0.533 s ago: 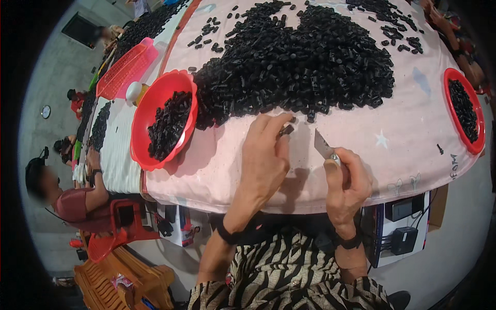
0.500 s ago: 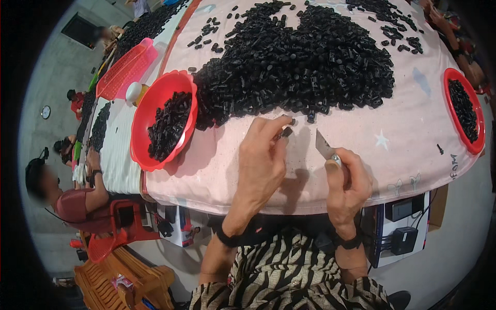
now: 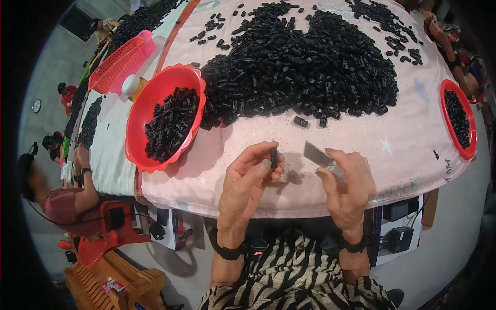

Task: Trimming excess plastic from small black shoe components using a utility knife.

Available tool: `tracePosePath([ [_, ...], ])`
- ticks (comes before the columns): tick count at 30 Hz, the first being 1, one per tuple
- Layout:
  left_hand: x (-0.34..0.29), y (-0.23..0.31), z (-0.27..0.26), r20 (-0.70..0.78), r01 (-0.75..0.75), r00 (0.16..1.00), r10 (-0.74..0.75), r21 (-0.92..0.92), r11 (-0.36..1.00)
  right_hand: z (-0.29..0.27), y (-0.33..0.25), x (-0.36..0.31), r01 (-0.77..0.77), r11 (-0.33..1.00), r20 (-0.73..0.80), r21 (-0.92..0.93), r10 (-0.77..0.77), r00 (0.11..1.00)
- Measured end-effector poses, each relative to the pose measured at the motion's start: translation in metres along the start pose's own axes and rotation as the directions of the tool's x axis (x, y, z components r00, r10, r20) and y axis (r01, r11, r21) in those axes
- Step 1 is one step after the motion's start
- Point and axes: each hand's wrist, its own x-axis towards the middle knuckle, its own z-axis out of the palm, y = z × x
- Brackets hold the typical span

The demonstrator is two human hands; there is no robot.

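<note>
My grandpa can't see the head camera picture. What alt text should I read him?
A person's left hand holds a small black piece above a pink cloth, and the right hand holds a knife. Ahead lies a big heap of black pieces, with a wavy-edged red bowl of them at left and another red bowl at right.

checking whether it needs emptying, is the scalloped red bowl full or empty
Partly full: small black parts lie heaped in the scalloped red bowl, but much of its inner wall shows bare.

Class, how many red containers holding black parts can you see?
2: a bowl left of the pile, a dish near the cloth's right edge; others may be hidden.
</note>
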Motion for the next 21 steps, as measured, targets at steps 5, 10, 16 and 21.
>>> tracePosePath([
  [5,-0.001,-0.002,0.0,-0.039,0.024,0.999,-0.025,-0.046,0.999,0.013,0.007,-0.005,-0.04,0.994,0.031,-0.099,0.043,0.999],
  [10,0.001,0.002,0.003,-0.102,0.033,0.994,-0.039,-0.059,0.998,0.016,0.003,0.0,-0.067,0.992,0.031,-0.108,0.07,0.997],
  [16,0.007,0.004,0.008,-0.105,0.029,0.994,-0.026,0.019,0.999,0.021,0.003,0.005,-0.035,0.993,0.047,-0.116,0.04,0.998],
  [21,0.011,0.001,0.006,-0.068,0.025,0.997,-0.023,0.027,0.999,0.024,0.003,0.002,-0.219,0.975,0.018,0.036,0.219,0.976],
])
